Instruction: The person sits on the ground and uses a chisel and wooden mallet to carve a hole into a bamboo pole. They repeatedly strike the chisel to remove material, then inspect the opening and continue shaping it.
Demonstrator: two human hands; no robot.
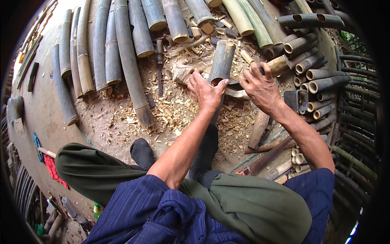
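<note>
My left hand (pixel 205 90) is closed round a bamboo tube (pixel 223 59) that stands tilted between my legs. A dark notch shows in the tube's wall beside my left thumb. My right hand (pixel 260 88), just to the right, grips a dark-handled blade (pixel 235 86). Its metal end lies close to the notch, but my fingers hide most of the handle. Whether the edge touches the bamboo I cannot tell. A pale curved piece (pixel 238 94) sits below the blade; its kind is unclear.
Pale wood chips (pixel 166 114) cover the ground round my dark-socked foot (pixel 142 152). Long bamboo poles (pixel 129 61) lie ahead and to the left. Cut tubes (pixel 317 83) are stacked at the right near a small dark container (pixel 296 101). A slender metal tool (pixel 159 65) lies ahead.
</note>
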